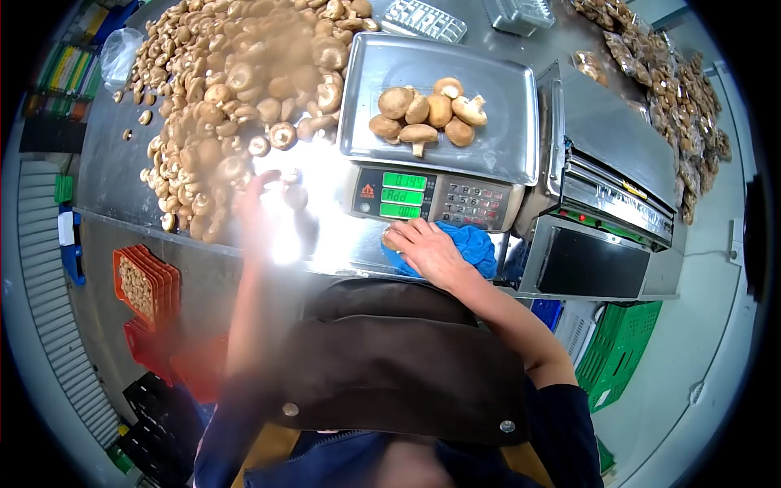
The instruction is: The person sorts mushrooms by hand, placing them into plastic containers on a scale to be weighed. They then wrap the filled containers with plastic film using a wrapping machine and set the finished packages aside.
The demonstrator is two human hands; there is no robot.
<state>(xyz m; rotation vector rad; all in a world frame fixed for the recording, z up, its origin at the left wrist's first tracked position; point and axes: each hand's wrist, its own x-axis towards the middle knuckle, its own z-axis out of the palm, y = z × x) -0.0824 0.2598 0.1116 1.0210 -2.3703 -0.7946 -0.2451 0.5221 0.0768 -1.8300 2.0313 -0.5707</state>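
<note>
My left hand [254, 200], blurred by haze and glare, reaches to the near edge of a big heap of shiitake mushrooms [213, 122]. A few loose mushrooms [282, 136] lie just beyond its fingers. My right hand [431, 250] rests in front of the scale's display, its fingers curled over a brown mushroom [390, 239]. Under and beside that hand lies a crumpled blue cloth [476, 246]. Several mushrooms [419, 114] sit grouped on the metal pan [504, 98] of a digital scale [435, 197] with green lit readouts.
Right of the scale stands a metal wrapping machine [614, 154]. Bagged mushrooms [651, 65] are piled at the far right. Clear plastic trays [423, 20] lie behind the scale. Below the table are red crates [150, 285] at left and a green crate [622, 346] at right.
</note>
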